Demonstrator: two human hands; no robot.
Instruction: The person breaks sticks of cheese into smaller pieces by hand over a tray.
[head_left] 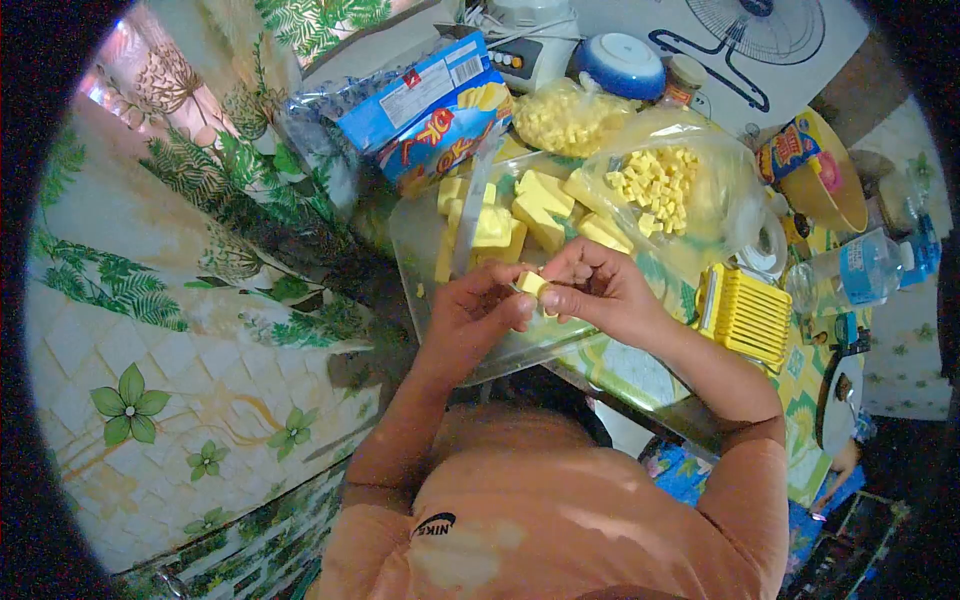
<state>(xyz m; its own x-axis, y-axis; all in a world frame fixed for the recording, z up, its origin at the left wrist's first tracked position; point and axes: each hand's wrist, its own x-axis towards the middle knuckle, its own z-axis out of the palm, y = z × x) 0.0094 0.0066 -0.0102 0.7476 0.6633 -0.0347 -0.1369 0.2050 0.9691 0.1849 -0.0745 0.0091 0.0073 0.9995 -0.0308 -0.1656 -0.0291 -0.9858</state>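
Watching from afar, I am seeing both bare hands meeting over the near part of a clear plastic tray (408, 285). The left hand (478, 312) and the right hand (607, 292) are pinching one small yellow piece (532, 282) between thumbs and fingertips, the fingers closing in to about its width, with little gap left on either side. A long pale strip (468, 235), likely a blade, is rising just beyond the left fingers; whether that hand is also gripping it I cannot tell. Larger yellow blocks (545, 210) are lying beyond the grip on the tray. Beyond and to the right of the grip, small yellow cubes (655, 190) are sitting in a clear plastic bag (715, 165); farther right of the grip, a yellow slotted tool (745, 315) is lying untouched. I am judging the step in hand to be fine two-handed work on this single piece, its exact nature being partly hidden by the fingers. The next move, as I am reading it, is calling for light, even pressure, since the piece is looking soft, and for one hand to be bearing it fully before the other lets go.
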